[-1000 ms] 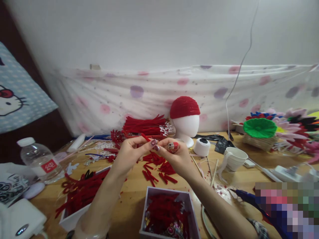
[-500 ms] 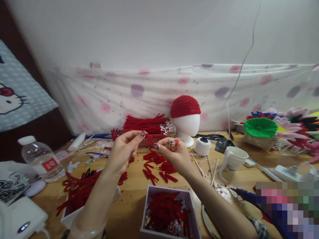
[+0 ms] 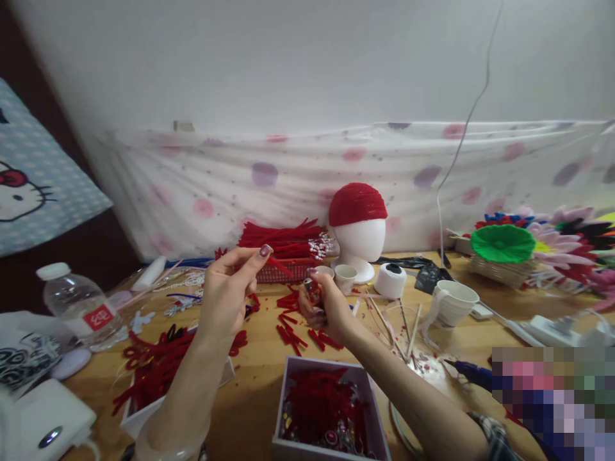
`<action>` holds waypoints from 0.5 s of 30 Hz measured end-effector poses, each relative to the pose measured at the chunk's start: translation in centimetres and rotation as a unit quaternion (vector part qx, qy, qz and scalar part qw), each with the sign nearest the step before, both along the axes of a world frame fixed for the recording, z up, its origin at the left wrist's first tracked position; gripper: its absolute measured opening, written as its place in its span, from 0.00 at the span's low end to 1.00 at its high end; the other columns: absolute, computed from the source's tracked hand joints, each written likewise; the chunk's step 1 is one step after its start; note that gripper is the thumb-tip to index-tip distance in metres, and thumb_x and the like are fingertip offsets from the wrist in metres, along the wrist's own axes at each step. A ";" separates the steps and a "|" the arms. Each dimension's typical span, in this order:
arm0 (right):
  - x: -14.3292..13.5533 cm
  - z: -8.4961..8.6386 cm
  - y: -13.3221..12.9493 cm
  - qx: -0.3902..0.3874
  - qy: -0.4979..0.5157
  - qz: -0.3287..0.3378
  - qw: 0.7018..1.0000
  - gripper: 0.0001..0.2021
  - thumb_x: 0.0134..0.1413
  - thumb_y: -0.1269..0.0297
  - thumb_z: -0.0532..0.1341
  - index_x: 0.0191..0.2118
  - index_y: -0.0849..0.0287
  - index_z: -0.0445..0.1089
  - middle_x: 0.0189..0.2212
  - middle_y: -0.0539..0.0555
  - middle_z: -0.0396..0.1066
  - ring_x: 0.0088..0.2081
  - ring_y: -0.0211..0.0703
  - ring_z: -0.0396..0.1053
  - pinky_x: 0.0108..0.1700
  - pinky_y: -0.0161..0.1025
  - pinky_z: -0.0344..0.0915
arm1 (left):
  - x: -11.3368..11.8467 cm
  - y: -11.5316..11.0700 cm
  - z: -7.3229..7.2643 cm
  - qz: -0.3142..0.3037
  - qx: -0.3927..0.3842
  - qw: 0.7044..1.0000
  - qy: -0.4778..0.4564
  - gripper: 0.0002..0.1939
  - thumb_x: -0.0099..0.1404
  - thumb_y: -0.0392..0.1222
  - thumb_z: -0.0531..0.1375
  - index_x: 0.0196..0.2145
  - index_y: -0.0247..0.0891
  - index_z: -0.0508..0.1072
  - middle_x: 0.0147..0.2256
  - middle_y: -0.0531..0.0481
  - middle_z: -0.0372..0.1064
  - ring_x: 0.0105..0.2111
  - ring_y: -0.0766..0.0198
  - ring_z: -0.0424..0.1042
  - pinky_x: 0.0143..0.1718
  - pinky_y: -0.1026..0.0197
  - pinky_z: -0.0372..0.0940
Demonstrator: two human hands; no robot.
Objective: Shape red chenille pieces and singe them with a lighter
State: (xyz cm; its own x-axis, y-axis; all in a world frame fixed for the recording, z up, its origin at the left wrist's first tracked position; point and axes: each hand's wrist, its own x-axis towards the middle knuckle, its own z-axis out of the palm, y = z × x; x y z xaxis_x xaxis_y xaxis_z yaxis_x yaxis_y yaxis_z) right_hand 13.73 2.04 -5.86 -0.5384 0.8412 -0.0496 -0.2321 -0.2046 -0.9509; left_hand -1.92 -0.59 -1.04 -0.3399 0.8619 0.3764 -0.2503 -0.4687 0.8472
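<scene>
In the head view, my left hand [image 3: 227, 291] pinches one end of a short red pipe cleaner [image 3: 280, 266] between thumb and fingertips. The piece slants down to the right, its other end free. My right hand [image 3: 335, 314] is wrapped round a small red lighter [image 3: 313, 291] with a metal top, thumb at its upper end. A small gap separates the lighter from the pipe cleaner; I cannot make out a flame. Short cut red pieces [image 3: 287, 333] lie on the table below the hands. Behind them, long red stems [image 3: 281, 240] fill a red basket [image 3: 273, 274].
A white foam head [image 3: 360, 243] wrapped in red stands at the back. Open boxes [image 3: 331, 362] of red pieces and beads are in front. A thread spool [image 3: 390, 282], cups [image 3: 454, 304], a water bottle [image 3: 79, 304], a power strip [image 3: 552, 333] and felt-like flowers [image 3: 502, 244] surround the work area.
My right hand has let go of the pipe cleaner's free end, moved down and left, and turned the lighter upright in its grip. My left hand has shifted slightly left, still pinching the piece.
</scene>
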 end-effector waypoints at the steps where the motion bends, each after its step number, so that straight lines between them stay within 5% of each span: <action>1: -0.2 -0.1 0.1 -0.011 -0.005 0.009 1.000 0.24 0.54 0.46 0.46 0.15 0.55 0.51 0.11 0.42 0.41 0.14 0.30 0.33 0.17 0.32 0.32 | 0.0 -0.1 0.0 0.004 0.003 1.000 0.005 0.14 0.43 0.46 0.75 0.24 0.38 0.78 0.16 0.59 0.60 0.15 0.77 0.50 0.14 0.68 0.44; 6: -0.7 -0.4 -0.1 -0.046 -0.013 0.018 0.999 0.19 0.54 0.52 0.44 0.17 0.55 0.52 0.11 0.41 0.43 0.14 0.31 0.32 0.16 0.30 0.33 | 0.1 -0.3 0.1 0.019 0.011 0.999 0.025 0.12 0.45 0.46 0.74 0.24 0.39 0.78 0.16 0.58 0.61 0.16 0.75 0.52 0.15 0.67 0.47; 15: -0.7 -0.6 -0.5 0.006 0.002 0.041 0.999 0.21 0.53 0.50 0.45 0.15 0.56 0.51 0.11 0.43 0.43 0.14 0.30 0.35 0.15 0.31 0.34 | 0.2 0.0 0.0 0.015 0.003 1.000 0.011 0.11 0.42 0.44 0.74 0.23 0.40 0.79 0.17 0.58 0.63 0.16 0.76 0.51 0.16 0.67 0.46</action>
